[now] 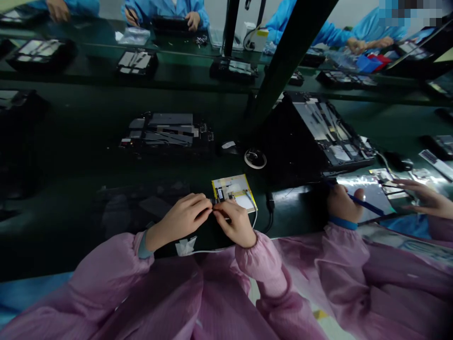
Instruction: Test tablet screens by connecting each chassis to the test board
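Left hand (182, 219) and right hand (236, 223) pinch together at the edge of a yellow-taped battery pack (233, 190), its white cable (255, 218) trailing free.

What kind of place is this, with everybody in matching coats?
It's probably an electronics factory. Opened-up electronic devices lie along long green workbenches, a flat yellow-taped electronic part sits on the nearest bench, and workers wear matching blue smocks.
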{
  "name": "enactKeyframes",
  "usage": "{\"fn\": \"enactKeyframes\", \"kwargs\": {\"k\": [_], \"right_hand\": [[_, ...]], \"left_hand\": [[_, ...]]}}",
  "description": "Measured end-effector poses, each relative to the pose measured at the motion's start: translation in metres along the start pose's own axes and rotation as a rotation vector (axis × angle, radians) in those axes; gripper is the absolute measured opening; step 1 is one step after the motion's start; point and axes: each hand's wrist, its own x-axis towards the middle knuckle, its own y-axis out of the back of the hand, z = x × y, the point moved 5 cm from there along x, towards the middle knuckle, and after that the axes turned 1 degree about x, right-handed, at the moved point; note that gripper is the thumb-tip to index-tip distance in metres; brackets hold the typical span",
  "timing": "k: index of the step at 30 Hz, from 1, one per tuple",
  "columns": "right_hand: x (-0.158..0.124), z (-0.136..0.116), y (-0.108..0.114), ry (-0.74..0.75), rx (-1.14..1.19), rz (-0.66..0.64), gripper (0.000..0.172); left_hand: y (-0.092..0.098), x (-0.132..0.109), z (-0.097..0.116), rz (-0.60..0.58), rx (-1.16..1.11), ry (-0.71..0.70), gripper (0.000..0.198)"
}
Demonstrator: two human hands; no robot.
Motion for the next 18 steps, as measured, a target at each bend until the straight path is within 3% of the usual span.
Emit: {"fn": "enactKeyframes", "kwargs": {"k": [12, 18], "right_hand": [[-0.0017, 0.0004, 0.0021, 0.064, -0.025, 0.073, 0.021], [-0.0032, -0.0029, 0.0022, 0.109, -0.058, 0.092, 0.018]], "left_hand": [[0.0034, -0.0010, 0.0004, 0.059, -0.001, -0.045, 0.013], [0.0015, -0.0022, -0.0040, 0.049, -0.059, 0.019, 0.008]]}}
